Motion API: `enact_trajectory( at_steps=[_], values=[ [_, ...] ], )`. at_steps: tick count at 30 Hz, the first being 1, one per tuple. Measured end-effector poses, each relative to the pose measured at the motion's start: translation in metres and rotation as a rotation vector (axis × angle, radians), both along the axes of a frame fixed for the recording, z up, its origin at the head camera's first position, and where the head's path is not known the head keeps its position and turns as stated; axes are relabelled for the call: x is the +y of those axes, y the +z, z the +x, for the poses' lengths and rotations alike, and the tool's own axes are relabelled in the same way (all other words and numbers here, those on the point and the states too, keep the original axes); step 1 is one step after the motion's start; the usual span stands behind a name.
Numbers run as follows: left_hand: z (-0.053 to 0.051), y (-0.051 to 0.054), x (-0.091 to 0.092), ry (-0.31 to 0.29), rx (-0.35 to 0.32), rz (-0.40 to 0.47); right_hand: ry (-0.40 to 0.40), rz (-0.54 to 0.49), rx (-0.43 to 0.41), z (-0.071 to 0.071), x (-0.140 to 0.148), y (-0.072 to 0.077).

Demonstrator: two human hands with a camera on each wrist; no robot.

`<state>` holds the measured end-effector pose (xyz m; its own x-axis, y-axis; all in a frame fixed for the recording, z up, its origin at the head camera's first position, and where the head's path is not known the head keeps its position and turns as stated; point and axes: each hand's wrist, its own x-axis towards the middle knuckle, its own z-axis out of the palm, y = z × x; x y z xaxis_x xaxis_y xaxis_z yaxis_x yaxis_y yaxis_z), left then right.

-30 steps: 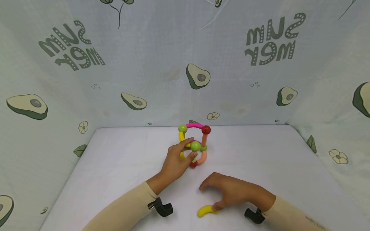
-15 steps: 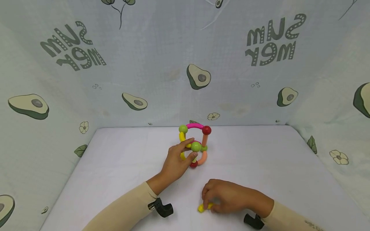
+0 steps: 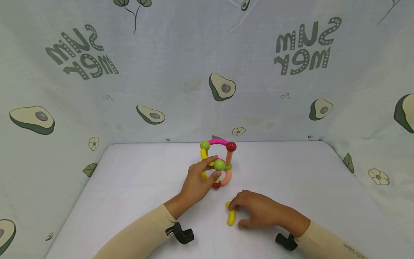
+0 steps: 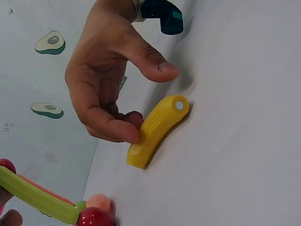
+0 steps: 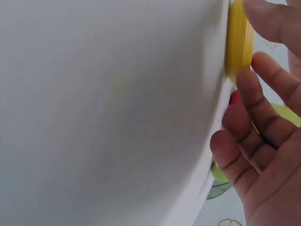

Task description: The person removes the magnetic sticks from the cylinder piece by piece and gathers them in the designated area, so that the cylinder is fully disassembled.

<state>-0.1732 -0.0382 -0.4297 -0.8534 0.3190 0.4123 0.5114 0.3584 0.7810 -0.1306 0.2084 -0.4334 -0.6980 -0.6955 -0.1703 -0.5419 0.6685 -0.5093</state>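
My left hand (image 3: pixel 196 180) holds a magnetic ball-and-rod frame (image 3: pixel 219 165) near the table's far edge, with thumb and fingers around its front green ball. The frame joins green and red balls with pink, yellow, orange and light-green rods. Closer to me, a loose curved yellow magnetic rod (image 3: pixel 231 216) lies on the table, pointing roughly away from me. My right hand (image 3: pixel 262 210) touches its far end with bent fingertips, while the thumb stands apart from it. A pale round disc shows on the end of the yellow rod (image 4: pixel 157 128) in the left wrist view.
A white cloth covers the table (image 3: pixel 297 180). Behind it and at both sides hangs a pale curtain (image 3: pixel 181 64) printed with avocados and lettering. Each wrist carries a black camera mount, such as the left mount (image 3: pixel 182 234).
The yellow rod has turned from lying crosswise to pointing away from me, and it sits slightly farther off. My right fingers closed around it, then the thumb came away. My left hand stays put.
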Motion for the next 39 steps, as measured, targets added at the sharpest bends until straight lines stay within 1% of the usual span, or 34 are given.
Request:
enact_trajectory(
  at_steps=[6, 10, 16, 22, 25, 28, 32, 39],
  values=[
    [-0.001, 0.0, 0.0, -0.008, 0.002, 0.012, -0.052, 0.001, 0.081, 0.0, -0.004, -0.004],
    [-0.001, 0.0, 0.0, -0.003, 0.004, 0.012, -0.063, 0.01, 0.116, 0.001, -0.01, -0.005],
    [0.0, -0.001, -0.002, 0.016, -0.019, 0.019, -0.072, 0.023, 0.169, 0.001, -0.018, -0.004],
    [-0.001, -0.001, -0.004, 0.007, -0.001, 0.014, -0.105, 0.057, 0.183, 0.0, -0.023, -0.004],
    [-0.002, -0.001, -0.005, 0.009, -0.009, 0.018, -0.132, 0.074, 0.184, -0.001, -0.022, -0.003],
    [-0.002, -0.001, -0.006, 0.018, -0.031, 0.014, -0.157, 0.084, 0.2, -0.003, -0.015, -0.001],
    [-0.002, -0.001, -0.006, 0.026, -0.047, 0.015, -0.195, 0.071, 0.214, -0.008, 0.002, 0.001],
    [-0.002, -0.002, -0.007, 0.013, -0.064, 0.037, -0.309, 0.065, 0.15, -0.02, 0.033, 0.005]
  ],
)
